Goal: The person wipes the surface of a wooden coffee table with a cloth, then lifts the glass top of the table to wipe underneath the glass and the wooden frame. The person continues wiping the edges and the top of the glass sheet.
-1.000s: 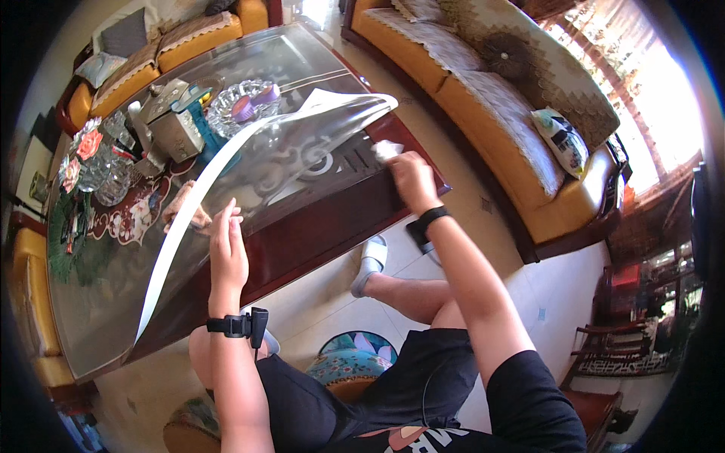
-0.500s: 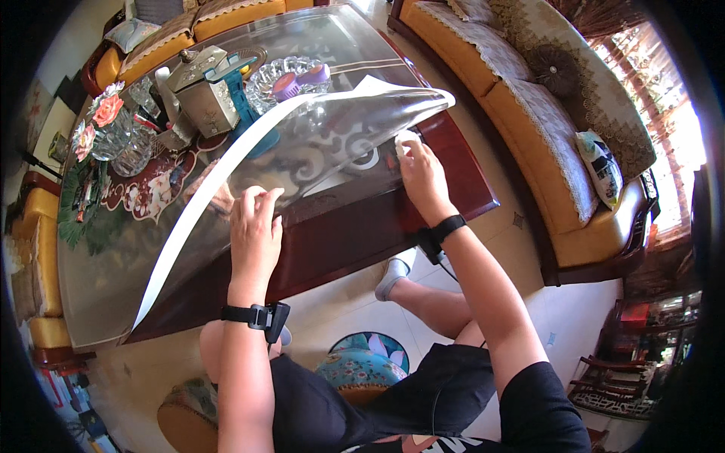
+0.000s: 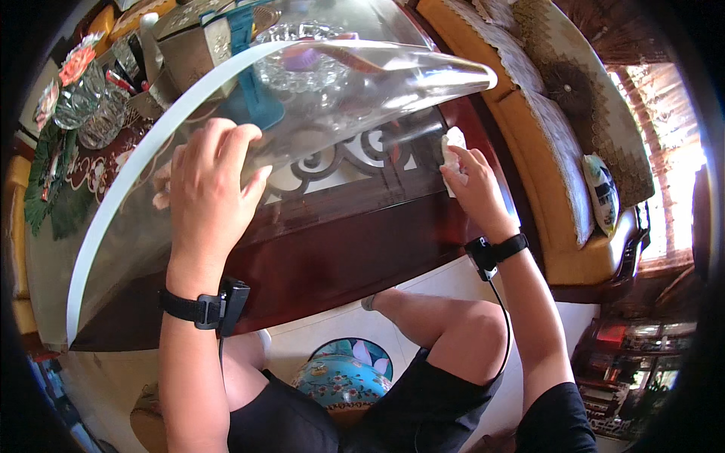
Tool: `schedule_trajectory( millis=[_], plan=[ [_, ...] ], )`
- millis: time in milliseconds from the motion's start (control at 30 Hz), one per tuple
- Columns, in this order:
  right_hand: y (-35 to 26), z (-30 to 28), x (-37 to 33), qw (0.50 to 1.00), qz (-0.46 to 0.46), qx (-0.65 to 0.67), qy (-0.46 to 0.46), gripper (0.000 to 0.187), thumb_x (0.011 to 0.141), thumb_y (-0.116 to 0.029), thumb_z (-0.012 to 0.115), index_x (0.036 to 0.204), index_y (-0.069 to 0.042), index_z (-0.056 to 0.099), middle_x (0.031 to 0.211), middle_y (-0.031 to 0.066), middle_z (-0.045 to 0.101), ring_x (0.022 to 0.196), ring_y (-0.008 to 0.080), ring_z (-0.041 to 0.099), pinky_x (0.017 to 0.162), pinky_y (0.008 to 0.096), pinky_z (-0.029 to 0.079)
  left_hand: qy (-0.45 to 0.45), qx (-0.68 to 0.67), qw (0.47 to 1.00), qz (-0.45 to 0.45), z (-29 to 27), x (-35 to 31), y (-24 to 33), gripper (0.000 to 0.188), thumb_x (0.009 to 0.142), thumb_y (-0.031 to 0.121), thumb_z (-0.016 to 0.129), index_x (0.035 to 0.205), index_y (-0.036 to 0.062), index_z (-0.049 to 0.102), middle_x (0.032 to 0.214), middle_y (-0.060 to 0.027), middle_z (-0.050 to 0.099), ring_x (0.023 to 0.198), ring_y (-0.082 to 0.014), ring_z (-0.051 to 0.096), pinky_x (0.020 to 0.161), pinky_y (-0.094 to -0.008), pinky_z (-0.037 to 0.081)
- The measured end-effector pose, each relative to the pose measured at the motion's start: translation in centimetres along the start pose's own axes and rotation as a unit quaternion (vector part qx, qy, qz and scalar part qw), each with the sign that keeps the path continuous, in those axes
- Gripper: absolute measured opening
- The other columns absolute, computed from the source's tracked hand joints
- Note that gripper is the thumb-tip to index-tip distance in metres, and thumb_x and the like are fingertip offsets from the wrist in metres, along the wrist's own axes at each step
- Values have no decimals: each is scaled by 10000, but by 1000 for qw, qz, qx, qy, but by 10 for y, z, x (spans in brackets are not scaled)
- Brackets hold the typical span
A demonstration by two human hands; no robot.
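A clear plastic table cover (image 3: 355,75) is bent up off the near part of the dark wooden table (image 3: 340,234), its whitish edge arching from lower left to upper right. My left hand (image 3: 211,181) is up against the underside of the raised sheet, fingers apart and slightly curled, with a reflection of a hand in the plastic beside it. In my right hand (image 3: 476,185) is a crumpled white tissue or cloth (image 3: 453,145), pressed near the table's right edge. Which of the two it is, I cannot make out. Openwork scroll pattern (image 3: 332,158) shows under the sheet.
Beyond the sheet stand a glass bowl (image 3: 302,57), a blue stand (image 3: 253,102), a metallic box (image 3: 189,49) and a vase (image 3: 79,102) with flowers. An orange sofa (image 3: 521,151) runs along the right. A blue patterned stool (image 3: 343,377) is between my legs.
My view has come closer to the table. My left hand has moved left and up, and the raised sheet spreads wider. My right hand has shifted right with the white wad.
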State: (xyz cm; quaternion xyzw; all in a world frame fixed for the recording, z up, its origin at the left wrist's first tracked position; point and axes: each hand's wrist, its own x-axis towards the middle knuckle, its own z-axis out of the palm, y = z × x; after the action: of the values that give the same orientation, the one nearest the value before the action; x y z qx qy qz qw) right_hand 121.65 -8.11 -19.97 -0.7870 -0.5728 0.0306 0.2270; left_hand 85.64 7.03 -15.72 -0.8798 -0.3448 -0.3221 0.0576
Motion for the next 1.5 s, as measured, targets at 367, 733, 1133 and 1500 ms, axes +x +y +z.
schedule_trajectory(
  millis=[367, 733, 1133, 1500],
  plan=[
    [4, -6, 14, 999, 3, -39, -2, 346, 881, -171, 742, 1177, -18, 649, 990, 211, 682, 909, 342, 670, 800, 407, 530, 72, 0, 997, -24, 11, -4, -17, 490, 713, 149, 849, 1151, 184, 633, 1074, 11, 562, 1006, -198, 579, 834, -385, 427],
    [-124, 42, 22, 984, -19, 169, -62, 295, 917, -139, 695, 1183, -10, 707, 1015, 161, 679, 820, 213, 683, 730, 309, 561, 176, 48, 982, -57, 29, -6, -25, 334, 789, 211, 812, 1079, 229, 647, 1087, 44, 574, 971, -199, 568, 842, -399, 405],
    [-212, 99, 6, 897, -421, 95, -96, 359, 847, -79, 650, 1200, -17, 635, 1224, 140, 613, 1191, 325, 557, 1073, 409, 435, 172, 44, 983, -56, 25, -4, -27, 221, 780, 208, 805, 887, 188, 612, 1043, 42, 559, 929, -202, 551, 809, -399, 410],
    [-212, 110, -4, 921, -371, -18, -117, 573, 950, -329, 592, 1431, -38, 483, 1400, 131, 560, 1325, 301, 495, 1181, 459, 325, 164, 30, 984, -61, 26, -5, -28, 213, 771, 210, 817, 861, 188, 626, 1044, 32, 549, 950, -230, 545, 796, -415, 414]
  ],
)
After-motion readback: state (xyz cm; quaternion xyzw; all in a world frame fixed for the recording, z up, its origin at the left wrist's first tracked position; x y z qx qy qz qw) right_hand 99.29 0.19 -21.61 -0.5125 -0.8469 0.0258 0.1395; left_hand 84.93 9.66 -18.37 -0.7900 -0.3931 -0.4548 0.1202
